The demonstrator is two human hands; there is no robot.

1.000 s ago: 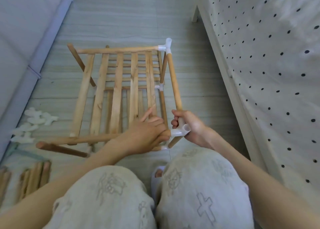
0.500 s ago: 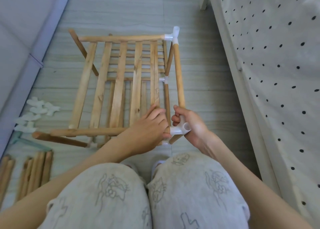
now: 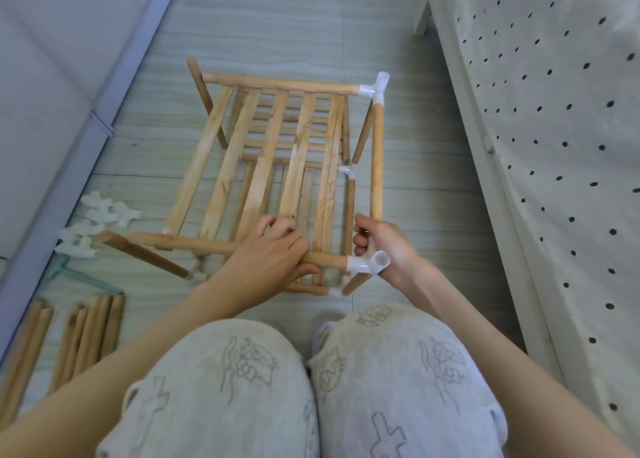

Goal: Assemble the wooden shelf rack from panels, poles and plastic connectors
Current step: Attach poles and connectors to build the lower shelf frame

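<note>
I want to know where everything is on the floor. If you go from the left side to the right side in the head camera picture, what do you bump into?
Spare poles → loose white connectors → left hand gripping the near pole → corner connector → right hand → dotted bed cover.

left hand (image 3: 273, 250): fingers curled, gripping, palm down | right hand (image 3: 384, 246): fingers curled, gripping

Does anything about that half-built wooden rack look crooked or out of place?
Yes. The dark pole at the near left corner juts out at a slant with its upper end free, joined to nothing. The far left pole leans too.
</note>
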